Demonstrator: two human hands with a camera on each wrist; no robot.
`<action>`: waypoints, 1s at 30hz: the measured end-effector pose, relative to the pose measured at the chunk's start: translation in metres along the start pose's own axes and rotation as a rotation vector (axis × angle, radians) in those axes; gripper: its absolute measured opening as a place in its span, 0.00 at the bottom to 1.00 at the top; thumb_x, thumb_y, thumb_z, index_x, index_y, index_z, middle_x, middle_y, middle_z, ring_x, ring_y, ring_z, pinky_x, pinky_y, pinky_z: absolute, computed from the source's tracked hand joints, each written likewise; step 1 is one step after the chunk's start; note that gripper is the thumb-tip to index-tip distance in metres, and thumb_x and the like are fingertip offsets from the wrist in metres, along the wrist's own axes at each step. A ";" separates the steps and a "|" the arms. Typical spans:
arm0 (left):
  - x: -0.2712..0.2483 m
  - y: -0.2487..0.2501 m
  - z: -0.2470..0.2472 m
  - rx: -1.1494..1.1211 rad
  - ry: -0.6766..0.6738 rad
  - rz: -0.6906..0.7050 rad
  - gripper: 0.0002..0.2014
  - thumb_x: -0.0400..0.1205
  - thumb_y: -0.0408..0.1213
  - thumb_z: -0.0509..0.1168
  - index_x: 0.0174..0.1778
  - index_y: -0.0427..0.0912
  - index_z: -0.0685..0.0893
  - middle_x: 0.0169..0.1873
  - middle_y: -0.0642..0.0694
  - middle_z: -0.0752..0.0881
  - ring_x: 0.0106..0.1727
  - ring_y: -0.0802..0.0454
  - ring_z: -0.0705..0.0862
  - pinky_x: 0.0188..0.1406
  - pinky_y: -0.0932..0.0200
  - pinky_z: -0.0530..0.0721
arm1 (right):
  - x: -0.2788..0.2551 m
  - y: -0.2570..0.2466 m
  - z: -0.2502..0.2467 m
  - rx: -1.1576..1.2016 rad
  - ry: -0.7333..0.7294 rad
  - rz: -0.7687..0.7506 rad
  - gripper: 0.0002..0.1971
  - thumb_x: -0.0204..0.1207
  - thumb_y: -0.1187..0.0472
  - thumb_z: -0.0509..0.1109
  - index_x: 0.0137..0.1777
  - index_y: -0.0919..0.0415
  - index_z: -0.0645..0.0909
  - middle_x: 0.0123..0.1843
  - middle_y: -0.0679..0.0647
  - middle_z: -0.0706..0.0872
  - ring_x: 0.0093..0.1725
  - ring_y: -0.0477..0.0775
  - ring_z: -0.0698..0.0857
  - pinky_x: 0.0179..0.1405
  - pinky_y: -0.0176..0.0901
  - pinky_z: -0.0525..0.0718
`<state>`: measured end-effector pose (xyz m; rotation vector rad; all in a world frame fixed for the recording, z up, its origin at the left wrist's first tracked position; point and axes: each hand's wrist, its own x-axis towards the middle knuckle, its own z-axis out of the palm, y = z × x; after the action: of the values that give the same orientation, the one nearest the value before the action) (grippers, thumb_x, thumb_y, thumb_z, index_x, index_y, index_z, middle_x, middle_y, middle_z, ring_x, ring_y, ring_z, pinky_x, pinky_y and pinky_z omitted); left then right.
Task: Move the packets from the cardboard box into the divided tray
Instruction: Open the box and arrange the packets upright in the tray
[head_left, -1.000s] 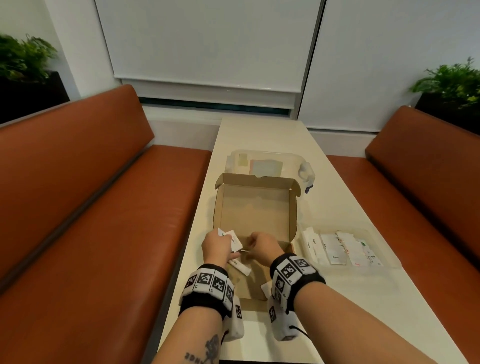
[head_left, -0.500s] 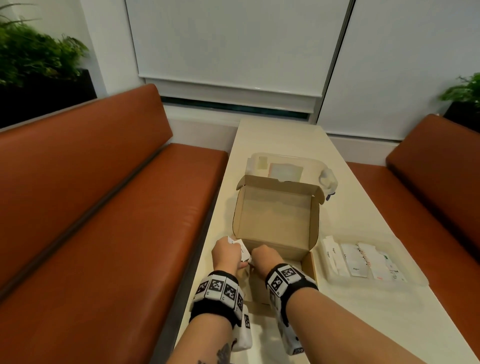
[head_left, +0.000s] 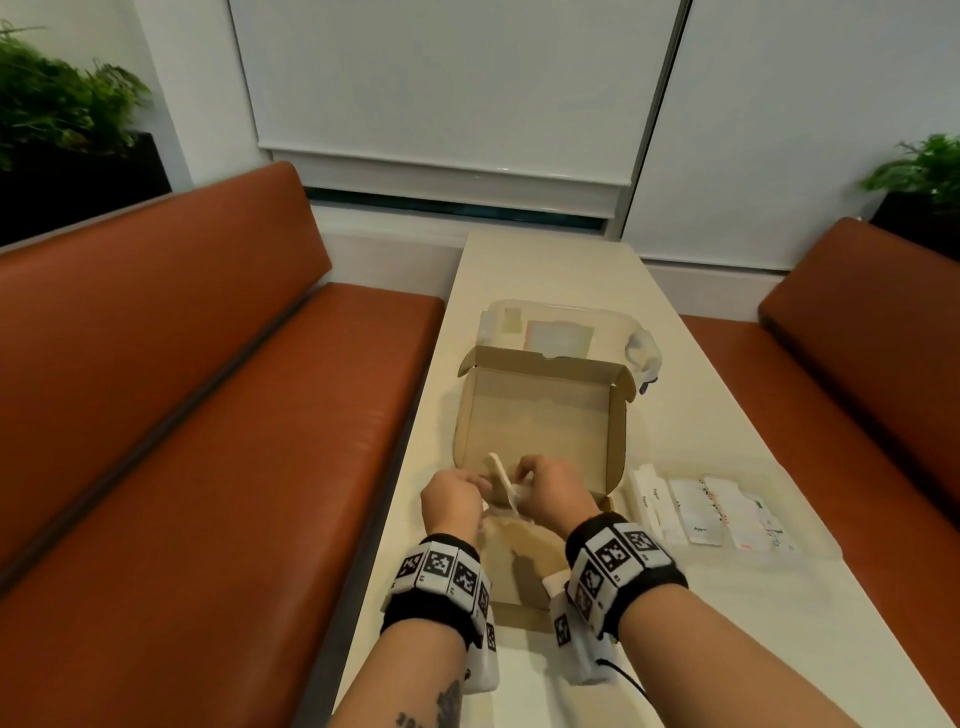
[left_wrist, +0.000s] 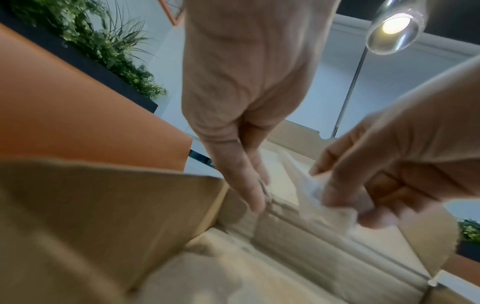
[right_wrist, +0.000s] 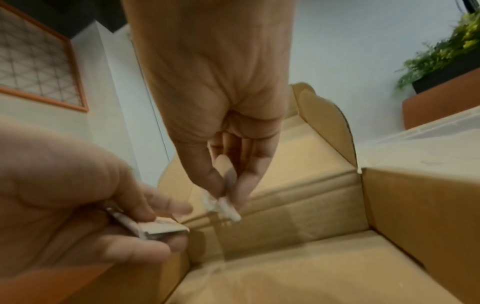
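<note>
So both hands are hovering over the open brown cardboard box (head_left: 535, 415): left hand (head_left: 451, 501) is pinching a flat stack of white paper packets (right_wrist: 158, 227), right hand (head_left: 556, 491) is pinching another packet (head_left: 504, 486) at its fingertips. Further right, the clear divided plastic tray (head_left: 810, 540) is holding more.

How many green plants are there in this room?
2. The left plant stands behind the left bench; the right plant stands behind the right bench. Others may be hidden outside the pictures.

White packets (head_left: 505, 486) over open cardboard box (head_left: 535, 415)
</note>
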<state>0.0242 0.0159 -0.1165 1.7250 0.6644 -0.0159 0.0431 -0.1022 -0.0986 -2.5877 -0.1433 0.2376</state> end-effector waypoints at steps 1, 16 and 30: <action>0.001 0.002 0.002 -0.019 -0.041 -0.016 0.16 0.80 0.21 0.55 0.46 0.36 0.89 0.43 0.42 0.85 0.46 0.37 0.86 0.48 0.46 0.89 | -0.002 -0.001 -0.003 0.030 0.034 -0.011 0.07 0.73 0.67 0.72 0.49 0.58 0.82 0.43 0.53 0.85 0.43 0.53 0.86 0.40 0.40 0.85; 0.008 0.006 0.020 -0.314 -0.203 -0.176 0.12 0.77 0.18 0.64 0.56 0.21 0.78 0.52 0.27 0.82 0.50 0.30 0.85 0.45 0.39 0.88 | -0.019 0.010 -0.030 0.108 -0.135 0.034 0.09 0.76 0.59 0.71 0.52 0.62 0.85 0.47 0.55 0.88 0.45 0.51 0.85 0.50 0.42 0.83; 0.002 -0.003 0.024 -0.252 -0.164 -0.117 0.09 0.80 0.24 0.65 0.54 0.26 0.82 0.48 0.34 0.81 0.53 0.33 0.83 0.47 0.41 0.89 | -0.039 0.038 -0.003 -0.630 -0.458 -0.060 0.18 0.75 0.66 0.72 0.65 0.66 0.80 0.66 0.64 0.78 0.63 0.64 0.81 0.64 0.51 0.81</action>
<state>0.0329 -0.0041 -0.1260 1.4246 0.6169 -0.1484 0.0076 -0.1416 -0.1104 -3.0881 -0.5339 0.8853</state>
